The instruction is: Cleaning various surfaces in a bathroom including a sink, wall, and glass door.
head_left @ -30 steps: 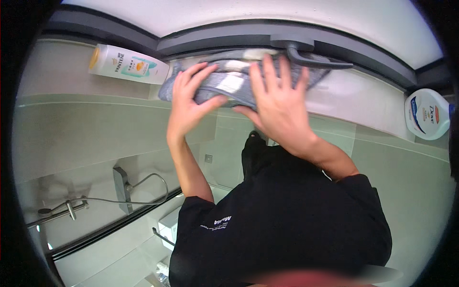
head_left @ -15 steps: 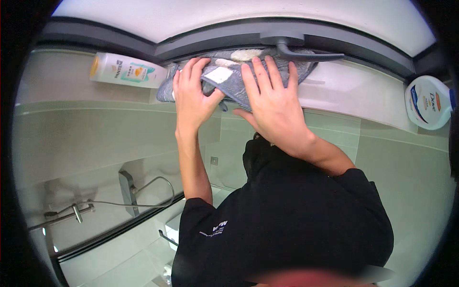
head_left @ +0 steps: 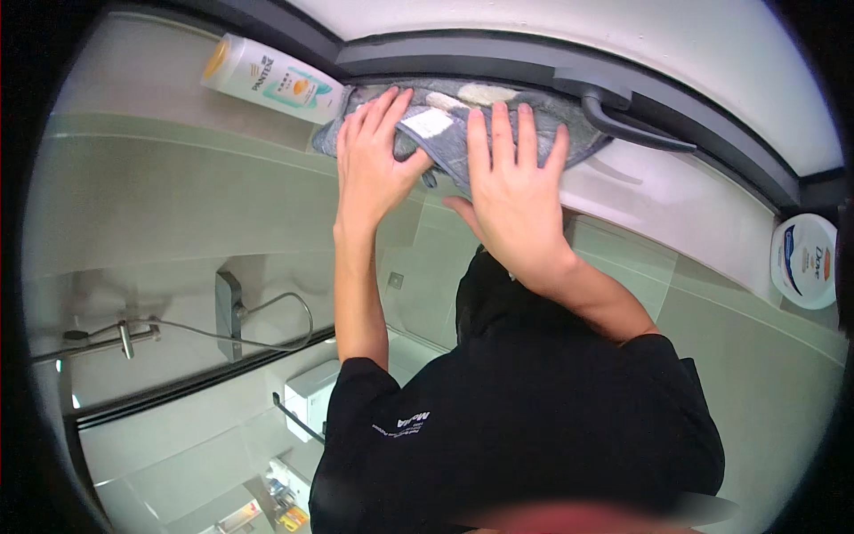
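A grey patterned cloth with white patches lies folded on the window ledge, against the dark frame. My left hand rests on its left part, fingers stretched out and thumb apart beside the fold. Flat on the right part lies my right hand, its fingers spread and its thumb off the near edge. Touching or nearly touching the cloth's left end is a white shampoo bottle with a yellow cap, lying on its side. The cloth's underside is hidden.
A dark window handle juts out over the ledge right of the cloth. At the far right stands a white bottle. Below on the left are a shower mixer with its hose and a dark rail.
My view has turned, so the window, ledge and bottles appear tilted and shifted. Both hands remain on the cloth, with little visible movement against it.
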Tool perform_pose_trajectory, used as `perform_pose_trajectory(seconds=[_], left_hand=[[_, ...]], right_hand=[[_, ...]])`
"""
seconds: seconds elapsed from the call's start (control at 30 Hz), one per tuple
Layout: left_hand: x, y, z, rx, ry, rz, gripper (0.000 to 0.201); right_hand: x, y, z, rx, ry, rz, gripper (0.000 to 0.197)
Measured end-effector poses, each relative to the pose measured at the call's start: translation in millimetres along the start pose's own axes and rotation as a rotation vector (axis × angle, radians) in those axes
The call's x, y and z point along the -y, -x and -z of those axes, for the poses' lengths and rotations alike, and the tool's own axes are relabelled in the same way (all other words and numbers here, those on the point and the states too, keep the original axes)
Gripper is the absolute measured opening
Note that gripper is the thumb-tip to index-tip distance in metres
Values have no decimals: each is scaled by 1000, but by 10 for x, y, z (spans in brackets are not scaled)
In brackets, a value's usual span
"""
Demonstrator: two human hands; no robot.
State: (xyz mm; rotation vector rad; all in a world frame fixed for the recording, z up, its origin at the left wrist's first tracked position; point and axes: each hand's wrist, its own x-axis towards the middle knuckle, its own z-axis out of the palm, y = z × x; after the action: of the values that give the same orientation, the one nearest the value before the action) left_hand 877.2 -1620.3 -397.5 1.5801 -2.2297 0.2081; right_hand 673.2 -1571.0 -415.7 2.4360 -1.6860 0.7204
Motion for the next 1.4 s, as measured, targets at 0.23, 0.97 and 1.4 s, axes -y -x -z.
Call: perform_pose_trajectory(seconds=[0.23,0.97,1.4], left_hand=[[51,-11,-99,-50,-25,99,70],[-1278,-238,-302,-2,176,-252,83],[-1964,-170,-517,-46,430,-364,84]], right_hand=[[95,-167,-125,3,49,9,94],[-1043,702,598,-101,-173,-118,74],[-1536,1250,1040,-58,-60,-355,91]])
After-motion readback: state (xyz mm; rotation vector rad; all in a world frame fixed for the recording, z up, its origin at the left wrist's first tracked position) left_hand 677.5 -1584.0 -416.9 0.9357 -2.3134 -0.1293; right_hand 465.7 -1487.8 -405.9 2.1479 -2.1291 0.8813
